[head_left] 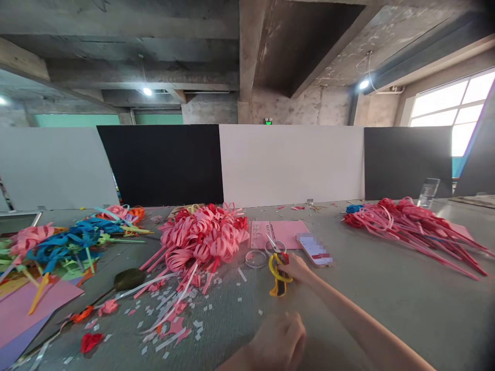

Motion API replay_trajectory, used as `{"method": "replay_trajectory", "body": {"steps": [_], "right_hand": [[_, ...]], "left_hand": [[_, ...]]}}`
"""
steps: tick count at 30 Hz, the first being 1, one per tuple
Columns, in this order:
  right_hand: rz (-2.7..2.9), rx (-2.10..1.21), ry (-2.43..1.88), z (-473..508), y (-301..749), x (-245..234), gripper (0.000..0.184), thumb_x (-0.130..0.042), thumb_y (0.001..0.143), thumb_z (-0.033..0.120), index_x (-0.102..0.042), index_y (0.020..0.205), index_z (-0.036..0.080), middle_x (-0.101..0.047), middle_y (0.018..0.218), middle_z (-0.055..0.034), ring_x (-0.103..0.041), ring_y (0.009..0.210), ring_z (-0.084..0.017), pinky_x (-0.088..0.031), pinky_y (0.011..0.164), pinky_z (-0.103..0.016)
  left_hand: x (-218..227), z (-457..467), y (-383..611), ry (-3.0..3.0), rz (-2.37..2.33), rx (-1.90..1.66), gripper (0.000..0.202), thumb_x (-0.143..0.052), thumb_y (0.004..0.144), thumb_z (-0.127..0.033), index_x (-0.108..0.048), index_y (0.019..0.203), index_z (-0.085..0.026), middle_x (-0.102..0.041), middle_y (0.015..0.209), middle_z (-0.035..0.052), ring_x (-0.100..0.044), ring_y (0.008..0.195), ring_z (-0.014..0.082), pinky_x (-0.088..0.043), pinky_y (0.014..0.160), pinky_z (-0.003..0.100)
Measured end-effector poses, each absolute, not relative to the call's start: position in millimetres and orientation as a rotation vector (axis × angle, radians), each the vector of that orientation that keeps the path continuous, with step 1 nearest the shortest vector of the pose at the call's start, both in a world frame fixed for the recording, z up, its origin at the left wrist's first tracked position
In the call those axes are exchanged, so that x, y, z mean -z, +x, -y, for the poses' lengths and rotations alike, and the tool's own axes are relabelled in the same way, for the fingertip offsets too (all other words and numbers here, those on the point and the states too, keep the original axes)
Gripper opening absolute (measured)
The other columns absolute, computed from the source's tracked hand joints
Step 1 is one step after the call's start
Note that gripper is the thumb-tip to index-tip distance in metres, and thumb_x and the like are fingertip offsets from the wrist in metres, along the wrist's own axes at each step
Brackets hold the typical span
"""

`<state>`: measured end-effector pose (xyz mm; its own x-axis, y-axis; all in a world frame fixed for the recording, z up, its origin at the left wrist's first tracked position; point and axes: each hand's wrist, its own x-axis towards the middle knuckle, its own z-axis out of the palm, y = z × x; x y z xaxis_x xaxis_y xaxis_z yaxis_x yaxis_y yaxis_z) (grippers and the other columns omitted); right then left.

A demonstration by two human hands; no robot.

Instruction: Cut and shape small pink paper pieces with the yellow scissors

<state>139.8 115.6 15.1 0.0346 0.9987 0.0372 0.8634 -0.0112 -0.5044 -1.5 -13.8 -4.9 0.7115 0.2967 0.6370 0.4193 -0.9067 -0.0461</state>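
Observation:
My right hand (297, 268) reaches forward over the table, its fingers closed at the yellow-handled scissors (281, 273), whose blades point away and to the left. A yellow and black piece (278, 289) shows just below the handles; I cannot tell what it is. My left hand (279, 337) is low in front, blurred, with its fingers curled in; anything inside it is hidden. A clear tape roll (256, 259) lies left of the scissors. Behind them is a pink printed sheet (286, 228), with a phone (314, 250) over its right corner.
A heap of pink paper-strip flowers (204, 234) lies left of centre, with paper scraps (197, 324) before it. Blue flowers (73, 242) and coloured sheets (42, 304) are far left. More pink and red flowers (410, 226) and a clear cup (428, 192) stand right. Panels (292, 165) line the back.

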Motion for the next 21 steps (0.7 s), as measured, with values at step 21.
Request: {"method": "replay_trajectory", "body": {"steps": [21], "right_hand": [[1.879, -0.106, -1.594, 41.6, 274.6, 22.2, 0.056, -0.048, 0.069, 0.031, -0.024, 0.114, 0.052, -0.055, 0.11, -0.0069, -0.054, 0.097, -0.025, -0.043, 0.077, -0.039]], "left_hand": [[11.3, 11.5, -1.4, -2.803, 0.813, 1.024, 0.021, -0.04, 0.076, -0.009, -0.038, 0.096, -0.017, -0.061, 0.072, 0.0044, -0.057, 0.059, 0.015, -0.039, 0.054, 0.024]]}}
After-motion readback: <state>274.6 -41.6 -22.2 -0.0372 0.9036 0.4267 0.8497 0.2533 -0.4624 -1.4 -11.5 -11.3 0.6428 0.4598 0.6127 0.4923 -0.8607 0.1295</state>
